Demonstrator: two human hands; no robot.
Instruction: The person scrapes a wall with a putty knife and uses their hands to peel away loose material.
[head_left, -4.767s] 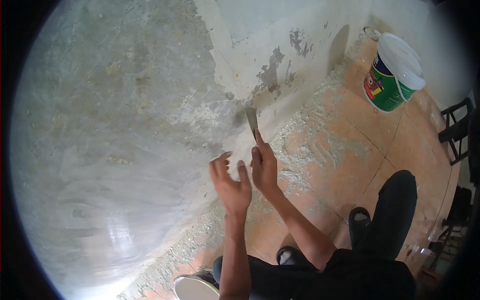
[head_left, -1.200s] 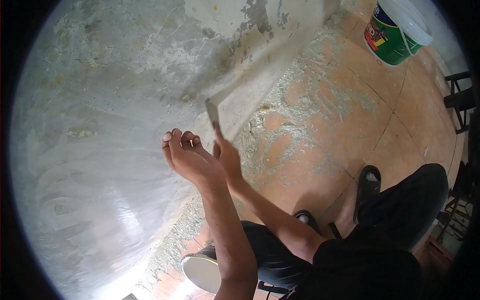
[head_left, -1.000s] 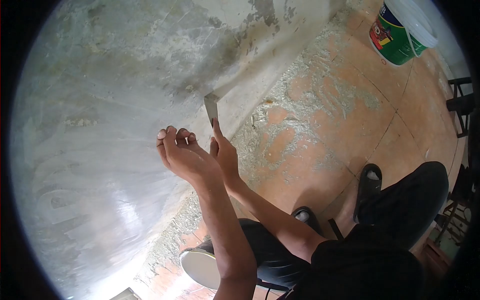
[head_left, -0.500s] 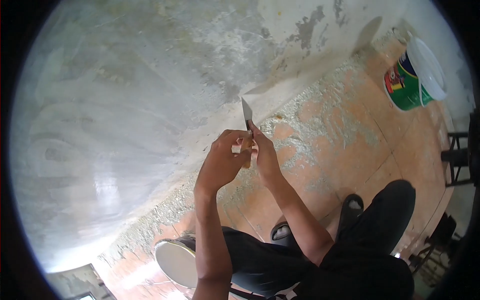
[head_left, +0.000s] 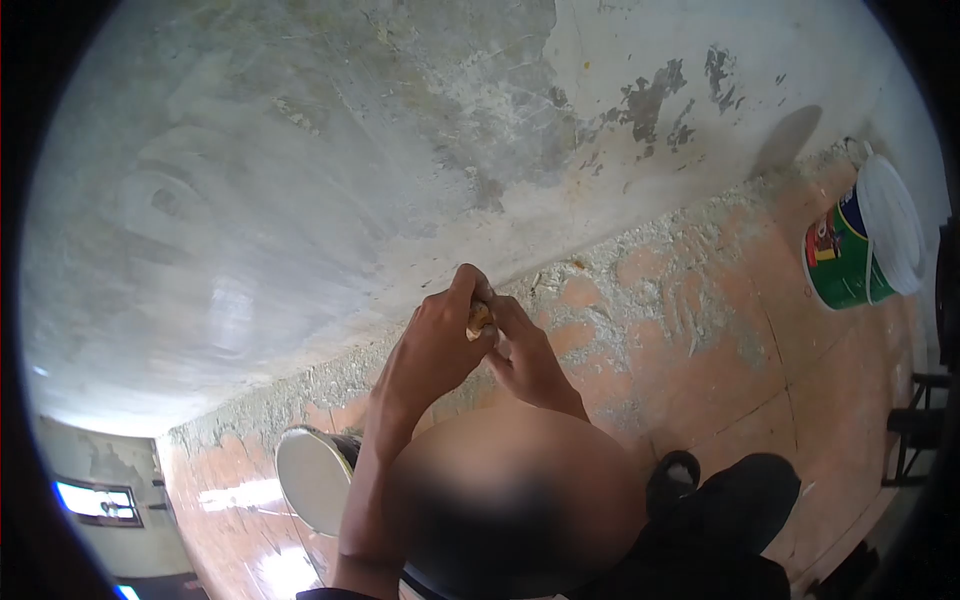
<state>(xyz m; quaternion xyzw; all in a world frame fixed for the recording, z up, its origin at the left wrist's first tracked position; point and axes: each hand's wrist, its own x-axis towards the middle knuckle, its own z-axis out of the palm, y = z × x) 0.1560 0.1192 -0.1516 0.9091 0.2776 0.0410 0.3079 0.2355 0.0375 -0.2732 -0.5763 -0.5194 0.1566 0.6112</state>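
Note:
In front of the wall, my two hands are together around a scraper with a light wooden handle (head_left: 480,320). My left hand (head_left: 430,335) is closed, its fingers curled over the handle from the left. From the right, my right hand (head_left: 532,355) pinches at the same handle, its fingertips meeting those of the left. The scraper's blade cannot be seen; fingers cover most of the tool. Behind the hands rises the grey-white wall (head_left: 300,210), with scraped, flaking patches (head_left: 650,100) at its upper right.
Pale scrapings (head_left: 640,305) litter the orange tiled floor (head_left: 720,390) along the wall's foot. A green-and-white bucket (head_left: 850,250) stands at the right. Beside my left forearm is a round, pale-topped container (head_left: 315,480). My bent knee (head_left: 745,510) shows below; a blurred patch covers my lap.
The scraper's blade pointed up and was visible; now it is out of sight. My hands are lower and closer together. The view has shifted, showing a window at the lower left.

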